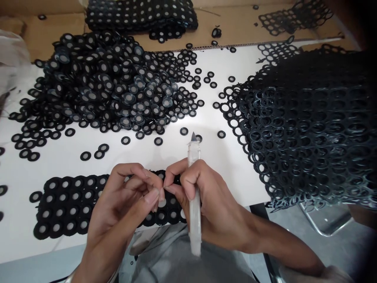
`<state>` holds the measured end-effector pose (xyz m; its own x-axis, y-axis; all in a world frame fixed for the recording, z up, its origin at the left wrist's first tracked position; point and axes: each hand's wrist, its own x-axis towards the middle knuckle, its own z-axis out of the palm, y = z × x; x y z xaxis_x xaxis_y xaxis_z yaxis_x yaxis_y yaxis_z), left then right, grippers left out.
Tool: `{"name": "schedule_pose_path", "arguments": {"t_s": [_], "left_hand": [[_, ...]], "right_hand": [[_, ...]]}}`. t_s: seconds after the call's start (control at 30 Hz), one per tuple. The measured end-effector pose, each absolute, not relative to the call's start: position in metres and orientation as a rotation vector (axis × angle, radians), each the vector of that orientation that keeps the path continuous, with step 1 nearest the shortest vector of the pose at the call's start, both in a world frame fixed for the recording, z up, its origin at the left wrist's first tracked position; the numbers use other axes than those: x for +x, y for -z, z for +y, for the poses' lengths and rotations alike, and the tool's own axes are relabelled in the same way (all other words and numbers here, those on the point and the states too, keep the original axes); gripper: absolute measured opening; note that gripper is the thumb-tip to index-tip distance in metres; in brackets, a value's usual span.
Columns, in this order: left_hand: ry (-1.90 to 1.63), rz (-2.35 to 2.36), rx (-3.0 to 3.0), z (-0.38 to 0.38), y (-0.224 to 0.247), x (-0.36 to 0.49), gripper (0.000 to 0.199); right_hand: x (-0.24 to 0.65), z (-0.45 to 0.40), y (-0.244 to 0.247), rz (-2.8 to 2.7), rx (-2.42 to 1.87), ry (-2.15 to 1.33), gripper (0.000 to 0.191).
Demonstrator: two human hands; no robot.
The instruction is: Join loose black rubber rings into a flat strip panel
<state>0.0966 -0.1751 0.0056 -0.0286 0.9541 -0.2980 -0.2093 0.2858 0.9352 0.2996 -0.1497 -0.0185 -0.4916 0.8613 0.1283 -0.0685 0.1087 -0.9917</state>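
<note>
Both hands meet fingertip to fingertip above a black rubber sheet (66,204) of round washers with pale mesh centres. My left hand (126,200) pinches with thumb and forefinger at the sheet's upper edge; whatever lies between those fingertips is too small to make out. In my right hand (206,196) a white craft knife (194,220) is held upright between the fingers, its pointed blade facing away from me. The thumb and forefinger of that hand also pinch close to the left fingertips. Part of the sheet is hidden under both hands.
A big heap of loose black washers (103,82) covers the table's (235,181) back left. Stacked punched-out black webbing (309,133) fills the right side. More uncut sheets (141,15) lie on cardboard (59,29) at the back. Single washers (158,141) are scattered between.
</note>
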Motion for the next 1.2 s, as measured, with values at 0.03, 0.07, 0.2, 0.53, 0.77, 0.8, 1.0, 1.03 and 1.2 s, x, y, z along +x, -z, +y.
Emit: {"name": "schedule_pose_path", "arguments": {"t_s": [0.03,0.07,0.2,0.53,0.77,0.8,1.0,1.03,1.2], "left_hand": [[-1.116,1.230,0.809,-0.175,-0.006,0.097,0.018],[-1.115,1.229,0.805,-0.175,-0.006,0.097,0.018],[-1.109,1.218,0.801,-0.175,-0.007,0.097,0.019],[-1.130,1.175,0.757,-0.176,-0.006,0.095,0.016],[-1.185,1.090,0.589,-0.175,-0.005,0.089,0.009],[-1.190,1.089,0.570,-0.175,-0.004,0.089,0.010],[-1.195,1.092,0.482,-0.176,-0.006,0.091,0.012],[-1.182,1.097,0.463,-0.176,-0.007,0.091,0.011],[-1.121,1.060,0.434,-0.174,-0.004,0.085,0.010]], "right_hand": [[0.299,-0.149,0.018,-1.598,-0.785,-1.505,0.045],[0.299,-0.149,0.018,-1.598,-0.775,-1.509,0.045],[0.299,-0.145,0.017,-1.610,-0.754,-1.502,0.046],[0.319,-0.135,-0.028,-1.622,-0.905,-1.464,0.045],[0.311,-0.090,-0.062,-2.029,-0.811,-1.455,0.037],[0.306,-0.083,-0.056,-2.039,-0.774,-1.499,0.038],[0.282,-0.063,0.001,-1.766,-0.504,-1.936,0.054],[0.281,-0.063,0.008,-1.734,-0.496,-1.956,0.057],[0.283,-0.065,0.016,-1.631,-0.473,-2.008,0.056]]}}
